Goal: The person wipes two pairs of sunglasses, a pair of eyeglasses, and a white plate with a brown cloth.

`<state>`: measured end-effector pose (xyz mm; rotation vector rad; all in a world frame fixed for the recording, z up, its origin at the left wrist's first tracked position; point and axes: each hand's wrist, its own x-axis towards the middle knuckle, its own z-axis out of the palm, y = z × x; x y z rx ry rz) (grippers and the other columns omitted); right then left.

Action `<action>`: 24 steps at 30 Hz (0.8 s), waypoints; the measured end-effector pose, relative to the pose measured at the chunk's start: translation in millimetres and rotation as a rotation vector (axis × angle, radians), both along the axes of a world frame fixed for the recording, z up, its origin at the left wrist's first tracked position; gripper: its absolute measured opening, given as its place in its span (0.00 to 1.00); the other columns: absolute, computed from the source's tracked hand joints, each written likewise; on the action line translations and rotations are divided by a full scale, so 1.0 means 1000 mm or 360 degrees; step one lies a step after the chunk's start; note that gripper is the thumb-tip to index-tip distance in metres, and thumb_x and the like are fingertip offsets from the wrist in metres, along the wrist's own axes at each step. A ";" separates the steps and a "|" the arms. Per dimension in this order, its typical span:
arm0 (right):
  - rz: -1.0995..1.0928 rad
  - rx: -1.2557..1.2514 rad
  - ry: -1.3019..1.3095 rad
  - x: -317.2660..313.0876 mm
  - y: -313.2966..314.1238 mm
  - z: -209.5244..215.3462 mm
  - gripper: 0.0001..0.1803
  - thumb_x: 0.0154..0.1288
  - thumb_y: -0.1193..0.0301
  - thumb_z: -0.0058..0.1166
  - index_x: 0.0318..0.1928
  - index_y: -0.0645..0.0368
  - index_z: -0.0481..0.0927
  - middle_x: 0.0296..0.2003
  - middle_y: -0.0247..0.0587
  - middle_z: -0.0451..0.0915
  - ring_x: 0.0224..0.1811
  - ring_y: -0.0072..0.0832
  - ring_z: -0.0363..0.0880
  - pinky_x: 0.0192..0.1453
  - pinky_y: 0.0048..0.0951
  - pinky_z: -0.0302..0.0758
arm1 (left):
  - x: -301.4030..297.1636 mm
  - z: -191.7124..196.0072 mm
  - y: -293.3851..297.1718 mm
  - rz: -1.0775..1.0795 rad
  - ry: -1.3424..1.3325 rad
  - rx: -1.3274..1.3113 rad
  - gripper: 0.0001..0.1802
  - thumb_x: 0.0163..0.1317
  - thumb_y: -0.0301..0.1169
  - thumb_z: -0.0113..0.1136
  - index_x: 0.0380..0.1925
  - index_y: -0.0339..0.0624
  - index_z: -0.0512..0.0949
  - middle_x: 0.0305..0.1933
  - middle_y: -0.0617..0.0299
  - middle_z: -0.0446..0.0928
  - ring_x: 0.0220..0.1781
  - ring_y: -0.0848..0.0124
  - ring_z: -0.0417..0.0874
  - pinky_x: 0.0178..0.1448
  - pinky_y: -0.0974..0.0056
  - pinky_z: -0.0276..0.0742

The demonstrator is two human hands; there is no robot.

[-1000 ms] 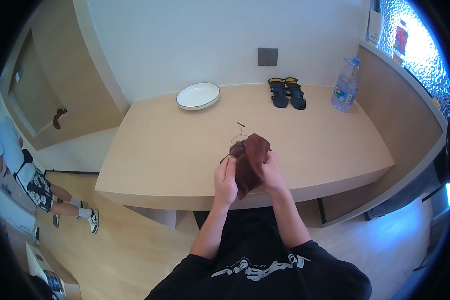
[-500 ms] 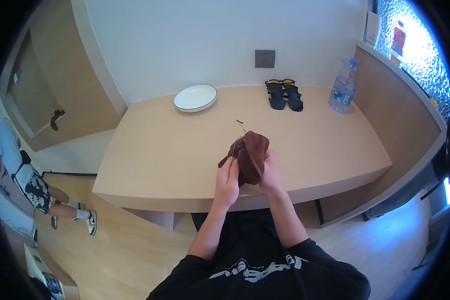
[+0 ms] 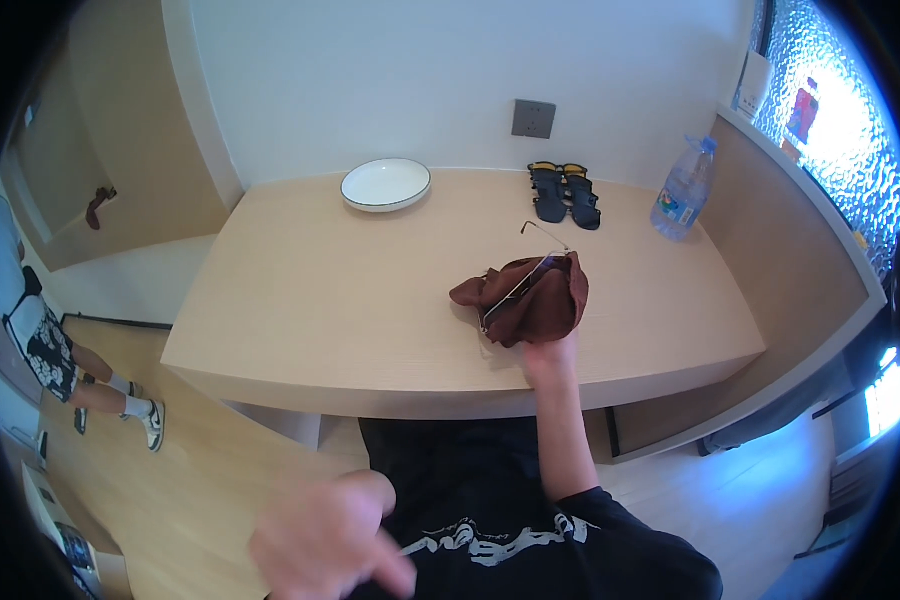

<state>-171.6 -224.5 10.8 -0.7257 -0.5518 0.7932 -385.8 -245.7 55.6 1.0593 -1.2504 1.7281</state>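
Note:
My right hand [image 3: 550, 360] holds a dark brown cloth [image 3: 555, 310] bunched up above the near part of the table; its fingers are mostly hidden beneath the folds. Thin-framed metal glasses [image 3: 518, 290] rest in the cloth, one temple arm sticking up toward the back. Part of the lenses is covered by fabric. My left hand [image 3: 325, 535] is off the cloth, raised close to the camera at the lower left, over the floor and in front of my shirt. Motion smears its fingers, and I see nothing held in it.
On the light wood table [image 3: 300, 290] stand a white dark-rimmed plate [image 3: 386, 185], a stack of sunglasses or clip-on lenses [image 3: 565, 195] and a clear plastic bottle [image 3: 682, 190]. A curved wooden partition [image 3: 770, 220] bounds the right side. Another person [image 3: 50, 340] stands at the far left.
My left hand has let go of the cloth and moved down and left toward the camera. The cloth with the glasses has turned and shifted slightly right in my right hand.

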 end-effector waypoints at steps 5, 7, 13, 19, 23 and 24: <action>0.0184 0.0040 -0.0092 0.029 0.009 -0.045 0.21 0.69 0.52 0.36 0.44 0.56 0.71 0.39 0.37 0.75 0.44 0.26 0.73 0.49 0.30 0.70 | 0.001 0.051 -0.023 -0.0118 0.0046 0.0369 0.25 0.66 0.28 0.38 0.07 0.52 0.58 0.09 0.73 0.55 0.08 0.79 0.57 0.47 0.71 0.76; 0.0344 0.0066 -0.0147 0.029 0.009 -0.044 0.20 0.69 0.53 0.37 0.45 0.56 0.71 0.41 0.37 0.75 0.45 0.26 0.73 0.50 0.30 0.70 | 0.004 0.053 -0.022 -0.0137 0.0025 0.0403 0.24 0.66 0.28 0.36 0.07 0.51 0.58 0.09 0.71 0.55 0.08 0.79 0.57 0.50 0.70 0.76; 0.0072 0.0048 0.0020 0.005 0.008 -0.021 0.26 0.69 0.48 0.33 0.40 0.59 0.72 0.31 0.37 0.76 0.27 0.24 0.73 0.19 0.22 0.62 | 0.006 0.045 -0.026 0.0091 -0.0740 0.0285 0.21 0.67 0.35 0.42 0.13 0.47 0.68 0.09 0.67 0.62 0.11 0.76 0.64 0.19 0.71 0.62; 0.0213 0.0001 0.0051 0.006 0.004 -0.011 0.27 0.69 0.46 0.33 0.39 0.59 0.73 0.31 0.37 0.76 0.27 0.24 0.73 0.20 0.22 0.62 | 0.002 0.056 -0.025 -0.0204 0.0054 0.0442 0.21 0.59 0.21 0.37 0.07 0.48 0.61 0.10 0.70 0.58 0.11 0.78 0.62 0.43 0.65 0.81; 0.0051 -0.0098 0.0045 0.004 0.008 -0.020 0.27 0.69 0.46 0.34 0.40 0.58 0.72 0.31 0.36 0.76 0.28 0.23 0.73 0.20 0.23 0.63 | 0.013 0.059 -0.030 -0.0187 -0.0127 0.0360 0.19 0.60 0.23 0.43 0.09 0.44 0.68 0.11 0.67 0.62 0.13 0.80 0.63 0.36 0.70 0.78; -0.0056 -0.0118 0.0093 0.002 0.010 -0.020 0.26 0.69 0.47 0.34 0.40 0.57 0.72 0.32 0.36 0.76 0.29 0.23 0.73 0.21 0.23 0.63 | 0.015 0.059 -0.030 -0.0207 -0.0147 0.0344 0.18 0.58 0.23 0.43 0.09 0.43 0.68 0.11 0.67 0.62 0.13 0.80 0.63 0.34 0.70 0.77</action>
